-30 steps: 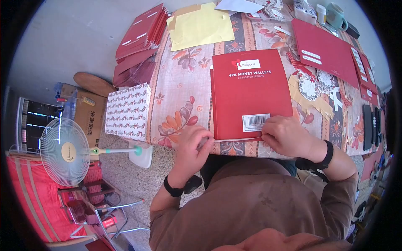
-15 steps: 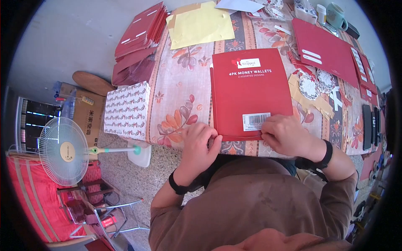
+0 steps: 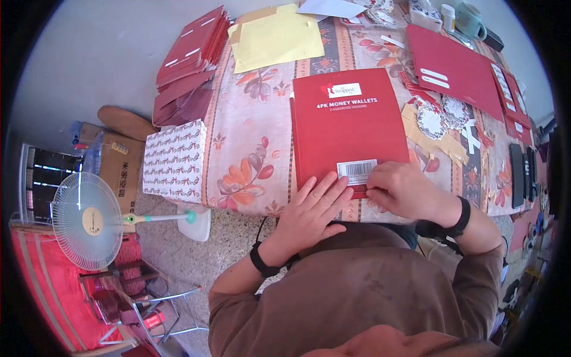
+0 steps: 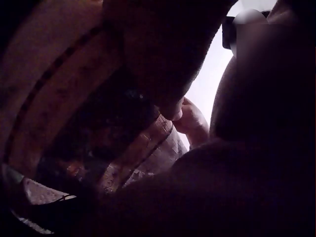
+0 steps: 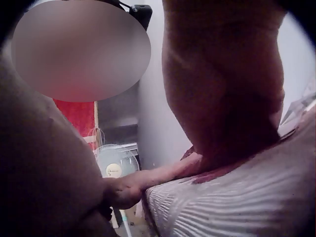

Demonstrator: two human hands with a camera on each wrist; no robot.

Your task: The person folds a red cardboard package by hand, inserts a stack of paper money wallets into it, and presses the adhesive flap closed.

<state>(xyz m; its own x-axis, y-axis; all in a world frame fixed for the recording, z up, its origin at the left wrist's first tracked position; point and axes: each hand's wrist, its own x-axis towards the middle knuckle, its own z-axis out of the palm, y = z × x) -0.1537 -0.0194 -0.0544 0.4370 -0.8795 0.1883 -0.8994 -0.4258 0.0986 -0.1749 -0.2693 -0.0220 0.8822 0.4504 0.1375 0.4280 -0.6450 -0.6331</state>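
A red folder [image 3: 351, 134] printed "4PK MONEY WALLETS" lies on the patterned tablecloth near the front edge, its barcode label [image 3: 357, 172] towards the person. The left hand [image 3: 312, 209] lies with fingers spread and straight across its lower left edge. At the lower right corner, the right hand [image 3: 407, 190] has curled fingers and pinches the bottom edge; its fingertips are partly hidden. The left wrist view is very dark. In the right wrist view the right hand [image 5: 222, 89] looms close, with the left arm beyond it.
Stacked red folders [image 3: 190, 47] and a patterned box [image 3: 173, 159] stand at the left. Yellow paper [image 3: 279, 41] lies behind. On the right are a large red sheet [image 3: 452, 71], paper doilies [image 3: 431, 121], tan strips, black objects [image 3: 517, 172] and a mug [image 3: 470, 21].
The left hand has gone from pinching the folder's bottom left corner to lying spread over its lower edge, further right. The right hand stays at the lower right corner. The head view has shifted slightly.
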